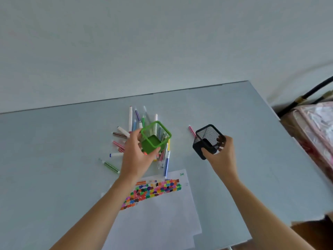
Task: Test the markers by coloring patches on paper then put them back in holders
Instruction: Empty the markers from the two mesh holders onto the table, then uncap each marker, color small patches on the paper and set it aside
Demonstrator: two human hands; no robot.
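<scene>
Plainly between steps: holders up in both hands, markers loose on the table, so testing or refilling yet to resume.

Far left, a green striped marker and a white blue-tipped marker flat on the table, well apart from either holder. Further in, a scatter of loose markers fanned out behind and beneath the raised green holder.

Left hand curled round the base of the green mesh holder, tilted with its mouth toward the camera; green floor visible inside, no marker seen in it. Marker shapes showing through its mesh, probably lying on the table behind rather than inside.

Below centre, the white paper with a dense band of coloured patches across its upper part; a blue marker near its top edge.

Right of centre, a lone pink marker on the table just beside the black holder.

Right hand gripping the black mesh holder, thumb and fingers round its sides, also tilted and apparently empty.

Next, likely: setting both holders upright on the table, freeing a hand, then taking up a marker by the barrel. Risk of knocking loose markers toward the edge.
</scene>
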